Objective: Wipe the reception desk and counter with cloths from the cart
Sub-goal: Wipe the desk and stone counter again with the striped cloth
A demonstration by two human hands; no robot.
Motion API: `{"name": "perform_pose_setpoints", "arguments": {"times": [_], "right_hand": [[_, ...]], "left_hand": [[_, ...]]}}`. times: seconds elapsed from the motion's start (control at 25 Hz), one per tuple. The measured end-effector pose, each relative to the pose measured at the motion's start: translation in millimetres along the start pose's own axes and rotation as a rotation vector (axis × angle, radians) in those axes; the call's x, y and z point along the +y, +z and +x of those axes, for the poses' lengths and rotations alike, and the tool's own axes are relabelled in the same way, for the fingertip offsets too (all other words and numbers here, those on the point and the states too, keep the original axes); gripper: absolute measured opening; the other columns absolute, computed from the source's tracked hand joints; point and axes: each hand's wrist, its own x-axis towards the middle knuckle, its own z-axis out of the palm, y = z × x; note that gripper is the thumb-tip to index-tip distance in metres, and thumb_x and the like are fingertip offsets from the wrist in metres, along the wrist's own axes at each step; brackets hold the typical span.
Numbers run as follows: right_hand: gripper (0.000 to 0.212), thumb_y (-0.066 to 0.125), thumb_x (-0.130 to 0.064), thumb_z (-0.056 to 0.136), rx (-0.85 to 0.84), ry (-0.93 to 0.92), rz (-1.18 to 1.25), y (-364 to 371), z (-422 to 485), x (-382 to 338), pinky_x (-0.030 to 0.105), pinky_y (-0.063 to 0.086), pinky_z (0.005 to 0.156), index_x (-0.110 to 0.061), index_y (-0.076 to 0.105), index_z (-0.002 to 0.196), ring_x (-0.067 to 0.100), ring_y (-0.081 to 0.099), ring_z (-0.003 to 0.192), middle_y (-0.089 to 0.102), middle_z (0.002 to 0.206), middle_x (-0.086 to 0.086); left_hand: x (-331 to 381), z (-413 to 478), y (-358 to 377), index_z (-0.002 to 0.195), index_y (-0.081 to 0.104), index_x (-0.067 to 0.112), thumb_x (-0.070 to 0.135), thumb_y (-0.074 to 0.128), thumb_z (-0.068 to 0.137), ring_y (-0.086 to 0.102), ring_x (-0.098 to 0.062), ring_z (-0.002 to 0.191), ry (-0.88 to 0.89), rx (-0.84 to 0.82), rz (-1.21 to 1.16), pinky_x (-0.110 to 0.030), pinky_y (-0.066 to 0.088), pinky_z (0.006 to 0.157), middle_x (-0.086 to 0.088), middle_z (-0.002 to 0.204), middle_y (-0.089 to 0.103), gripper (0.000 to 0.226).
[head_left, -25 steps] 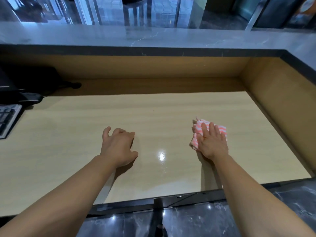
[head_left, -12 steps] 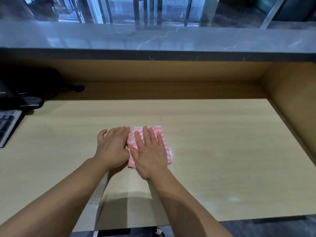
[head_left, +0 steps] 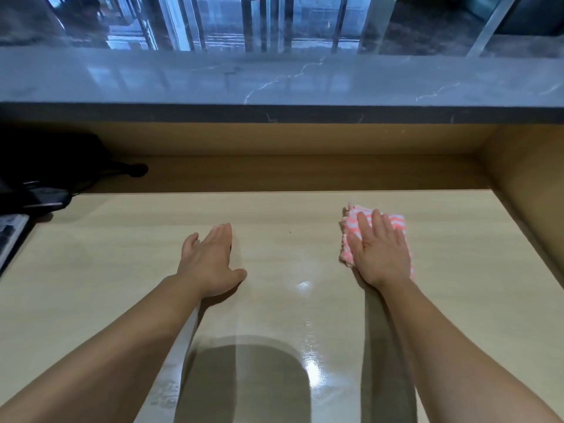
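Nearest to me, the desk (head_left: 122, 270) shows a glossy streak with two bright light spots between my forearms; I judge this a damp track from the cloth, though it may only be glare. Left hand (head_left: 210, 264): flat on the wood, fingers straight and together, thumb out to the side, holding nothing; I read it as bracing. Right hand (head_left: 380, 254): palm down, fingers spread and straight, pressing the pink-and-white striped cloth (head_left: 351, 227) against the desk. The cloth is folded, and its edges show to the left of and beyond my fingers. Change noted: half a second ago the cloth sat at mid-desk, touching my left hand; it now lies well to the right, near the side panel, about where it was a second ago. So the stroke runs side to side across one band, and the centre-right band is probably covered. The far strip under the overhang and the left part near the keyboard (head_left: 12, 236) look dry, as far as I can tell. Further back on the left sits dark equipment (head_left: 45, 166), too shadowed to identify. Beyond it, the grey marble counter (head_left: 274, 77) appears not yet wiped.
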Motion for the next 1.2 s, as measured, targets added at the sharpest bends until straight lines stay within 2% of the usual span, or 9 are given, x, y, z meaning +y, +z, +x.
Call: {"name": "perform_pose_setpoints", "arguments": {"times": [0.08,0.16,0.4,0.56,0.72,0.8,0.92,1.04,1.2], "right_hand": [[0.058,0.013,-0.043,0.102,0.0,0.159,0.027,5,3,-27,0.043,-0.004,0.121,-0.024,0.002,0.156,0.024,-0.007,0.15,-0.005,0.163,0.007],[0.059,0.013,-0.042,0.102,0.039,0.193,0.029,13,2,-72,0.045,-0.006,0.12,-0.02,-0.002,0.155,0.026,-0.009,0.15,-0.006,0.163,0.01],[0.058,0.009,-0.045,0.103,-0.038,-0.263,0.051,26,-26,-194,0.043,-0.017,0.117,-0.022,-0.006,0.155,0.025,-0.02,0.147,-0.017,0.161,0.008],[0.057,0.011,-0.046,0.103,-0.037,-0.491,-0.013,16,3,-143,0.038,-0.016,0.116,-0.027,0.001,0.155,0.019,-0.014,0.149,-0.01,0.163,0.003],[0.06,0.007,-0.049,0.1,0.008,-0.292,-0.053,1,51,-62,0.038,-0.003,0.119,-0.027,0.009,0.155,0.019,-0.001,0.15,0.004,0.163,0.004],[0.056,0.013,-0.046,0.101,0.03,-0.182,-0.067,-4,70,-32,0.041,0.005,0.119,-0.026,0.016,0.154,0.021,0.01,0.148,0.017,0.16,0.006],[0.051,0.016,-0.042,0.102,0.055,-0.008,-0.04,-10,89,-18,0.046,0.011,0.118,-0.021,0.032,0.145,0.028,0.02,0.142,0.032,0.15,0.009],[0.046,0.02,-0.038,0.102,0.073,0.165,-0.038,-6,89,-58,0.047,0.01,0.117,-0.017,0.042,0.136,0.031,0.024,0.14,0.038,0.146,0.013],[0.044,0.02,-0.038,0.102,0.092,-0.027,0.027,8,74,-149,0.048,0.009,0.118,-0.019,0.041,0.135,0.032,0.027,0.137,0.041,0.141,0.012]], "left_hand": [[-1,3,1,0.153,0.002,0.017,0.051,0.057,0.084,0.005,-0.011,0.149,-0.006,-0.037,0.02,-0.039,-0.004,0.118,0.002,0.161,0.012,0.095],[0,4,0,0.153,-0.001,0.017,0.053,0.058,0.084,0.005,-0.011,0.149,-0.017,-0.05,0.038,-0.04,-0.005,0.118,0.002,0.162,0.011,0.098],[1,6,-7,0.149,0.013,0.026,0.041,0.051,0.083,0.017,-0.011,0.147,0.021,-0.041,0.03,-0.041,-0.004,0.118,0.006,0.152,0.036,0.078],[2,12,-16,0.151,0.01,0.02,0.025,0.056,0.078,0.03,-0.016,0.143,-0.067,-0.097,0.117,-0.037,-0.006,0.119,-0.001,0.146,0.045,0.086],[9,21,-19,0.14,0.033,0.019,0.04,0.052,0.084,0.061,-0.019,0.106,-0.068,0.068,0.218,-0.038,0.0,0.118,0.007,0.088,0.064,0.063],[12,24,-21,0.13,0.044,0.022,0.043,0.052,0.086,0.061,-0.016,0.096,-0.056,0.143,0.235,-0.039,0.004,0.118,0.009,0.079,0.062,0.05],[11,29,-25,0.121,0.049,0.023,0.045,0.057,0.084,0.054,-0.016,0.112,-0.03,0.203,0.17,-0.039,0.01,0.119,0.007,0.101,0.062,0.044],[3,33,-24,0.142,0.035,0.018,0.053,0.06,0.081,0.031,-0.015,0.14,-0.024,0.146,0.122,-0.037,0.007,0.119,0.003,0.147,0.04,0.075],[-9,41,-23,0.154,0.008,0.015,0.062,0.066,0.074,0.009,-0.013,0.148,-0.062,0.06,0.068,-0.034,0.003,0.119,0.001,0.161,0.012,0.109]]}}
